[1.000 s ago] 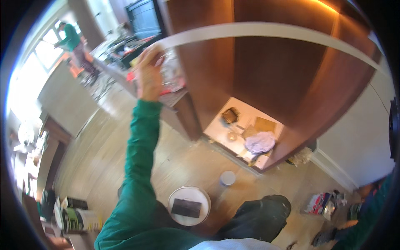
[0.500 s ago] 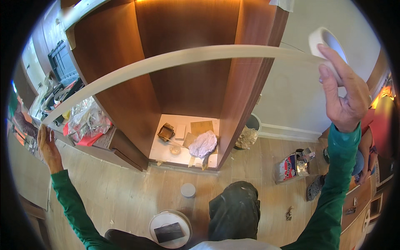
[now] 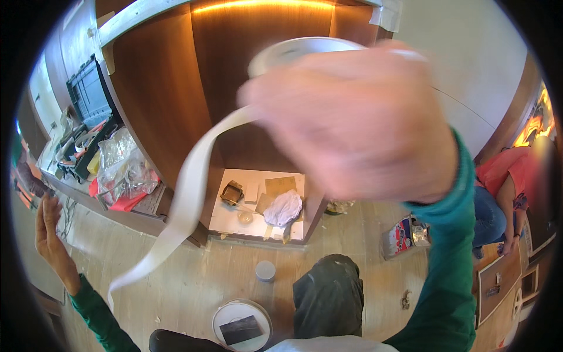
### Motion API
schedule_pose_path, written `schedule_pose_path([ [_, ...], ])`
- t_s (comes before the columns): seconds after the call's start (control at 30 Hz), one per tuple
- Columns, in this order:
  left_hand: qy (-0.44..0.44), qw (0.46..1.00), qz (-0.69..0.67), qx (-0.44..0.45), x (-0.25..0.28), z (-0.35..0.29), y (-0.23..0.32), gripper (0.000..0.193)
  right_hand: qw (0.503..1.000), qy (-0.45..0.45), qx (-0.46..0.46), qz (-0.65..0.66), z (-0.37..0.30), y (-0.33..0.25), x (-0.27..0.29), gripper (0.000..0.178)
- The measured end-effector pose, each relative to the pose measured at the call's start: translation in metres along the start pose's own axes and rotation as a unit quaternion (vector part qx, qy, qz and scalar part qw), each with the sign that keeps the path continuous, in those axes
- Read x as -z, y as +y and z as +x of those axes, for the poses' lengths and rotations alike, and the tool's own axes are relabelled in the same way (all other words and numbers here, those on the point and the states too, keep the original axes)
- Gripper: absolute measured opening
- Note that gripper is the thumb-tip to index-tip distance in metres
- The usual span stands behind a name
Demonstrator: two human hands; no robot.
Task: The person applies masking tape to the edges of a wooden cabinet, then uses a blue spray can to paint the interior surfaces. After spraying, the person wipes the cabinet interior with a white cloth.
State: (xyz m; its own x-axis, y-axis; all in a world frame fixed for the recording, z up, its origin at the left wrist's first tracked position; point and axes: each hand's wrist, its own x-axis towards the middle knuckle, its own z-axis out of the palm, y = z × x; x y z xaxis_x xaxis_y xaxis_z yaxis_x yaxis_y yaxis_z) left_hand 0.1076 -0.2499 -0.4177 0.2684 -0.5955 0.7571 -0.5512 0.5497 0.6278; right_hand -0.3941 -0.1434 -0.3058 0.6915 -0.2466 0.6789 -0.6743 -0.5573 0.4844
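My right hand (image 3: 358, 123), smeared by motion, is closed on a roll of pale masking tape (image 3: 293, 50) high in front of the wooden cabinet (image 3: 158, 111). From the roll a loose tape strip (image 3: 190, 193) curves down to the lower left, its end hanging over the floor. The hand hides part of the roll and the cabinet's middle. At the far left my left hand (image 3: 54, 240) is raised with fingers stretched out, apart from the strip and holding nothing that I can see.
In the cabinet's base lie a white cloth (image 3: 283, 208) and a small open box (image 3: 231, 192). A toolbox (image 3: 94, 141) and plastic bags (image 3: 120, 164) sit on the left ledge. A lidded bucket (image 3: 264, 317) and a metal can (image 3: 404, 237) stand on the floor. Another person (image 3: 498, 199) is at right.
My right hand has swung left and closer with the roll. The strip, stretched between both hands before, now hangs slack, free of my left hand, which has lowered.
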Motion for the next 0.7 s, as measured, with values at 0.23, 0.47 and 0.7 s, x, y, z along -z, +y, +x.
schedule_pose_path([
  [0.23, -0.22, 0.912, -0.123, -0.325, -0.138, -0.037, 0.187, 0.028, 0.999, -0.039, 0.009, 0.023, 0.038, -0.036, -0.041, 0.009],
  [0.47, -0.15, 0.912, -0.079, -0.372, -0.145, -0.05, 0.191, 0.015, 0.999, -0.002, -0.015, 0.036, 0.032, -0.041, -0.059, 0.015],
  [0.7, -0.163, 0.955, -0.157, -0.19, -0.174, -0.049, 0.185, 0.01, 0.993, 0.109, -0.021, 0.035, 0.01, -0.041, -0.079, 0.024],
])
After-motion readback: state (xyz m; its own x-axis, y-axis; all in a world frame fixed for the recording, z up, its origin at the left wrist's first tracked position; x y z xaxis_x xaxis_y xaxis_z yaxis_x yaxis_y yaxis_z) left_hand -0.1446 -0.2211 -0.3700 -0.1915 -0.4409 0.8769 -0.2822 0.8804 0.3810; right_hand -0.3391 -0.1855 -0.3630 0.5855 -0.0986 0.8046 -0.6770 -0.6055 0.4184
